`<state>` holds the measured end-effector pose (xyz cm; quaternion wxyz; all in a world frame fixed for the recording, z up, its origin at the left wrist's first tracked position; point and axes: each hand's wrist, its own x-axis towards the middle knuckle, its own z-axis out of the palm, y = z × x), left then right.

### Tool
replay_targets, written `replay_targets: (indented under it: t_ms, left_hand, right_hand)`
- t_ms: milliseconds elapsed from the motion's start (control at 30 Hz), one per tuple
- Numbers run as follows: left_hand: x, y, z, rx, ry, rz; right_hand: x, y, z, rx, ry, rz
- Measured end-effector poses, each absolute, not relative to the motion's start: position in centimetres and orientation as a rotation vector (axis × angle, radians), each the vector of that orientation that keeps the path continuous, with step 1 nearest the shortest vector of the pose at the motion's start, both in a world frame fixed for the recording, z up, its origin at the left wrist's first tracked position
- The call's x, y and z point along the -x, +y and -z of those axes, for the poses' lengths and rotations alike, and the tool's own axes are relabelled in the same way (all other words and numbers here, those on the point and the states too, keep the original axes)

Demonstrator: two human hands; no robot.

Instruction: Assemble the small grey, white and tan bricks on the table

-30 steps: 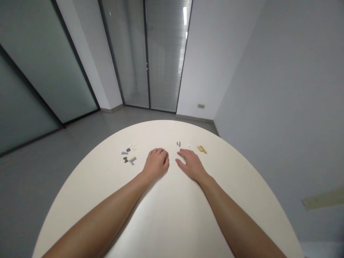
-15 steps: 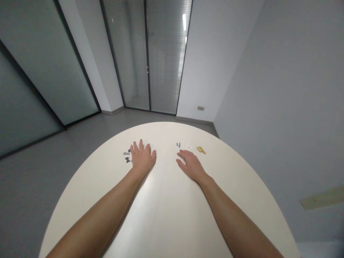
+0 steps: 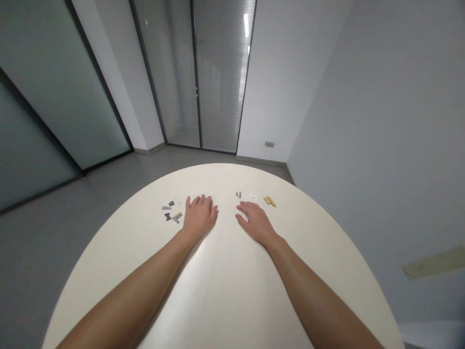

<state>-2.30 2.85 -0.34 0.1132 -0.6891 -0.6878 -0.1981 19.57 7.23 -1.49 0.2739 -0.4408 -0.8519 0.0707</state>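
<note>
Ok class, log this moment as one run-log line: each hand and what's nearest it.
left hand: open on table, near grey and black pieces | right hand: open on table, near tan pieces

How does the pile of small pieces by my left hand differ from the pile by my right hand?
The left-hand pile has more pieces than the right-hand pile. The left-hand pile is mostly grey and dark, while the right-hand pile is mostly tan, with a white piece and a grey one. Both lie on the pale round table.
</note>
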Motion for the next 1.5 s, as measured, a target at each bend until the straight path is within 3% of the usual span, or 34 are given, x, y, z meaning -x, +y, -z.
replay_targets:
  t_ms: [267, 667, 1067, 1500]
  left_hand:
    - [1.2, 3.0, 0.4, 2.607, -1.683, 0.668]
    - [1.2, 2.7, -0.3, 2.989, -1.406, 0.784]
    - [1.0, 3.2, 0.5, 2.559, -1.798, 0.974]
    - [1.1, 3.1, -0.4, 2.533, -1.840, 0.959]
  right_hand:
    - [-19.5, 7.2, 1.3, 1.199, -2.300, -0.175]
    - [-19.7, 7.4, 1.4, 1.183, -2.282, -0.201]
    - [-18.8, 6.4, -0.1, 1.168, -2.219, -0.327]
    - [-18.5, 6.0, -0.4, 1.029, -2.176, -0.407]
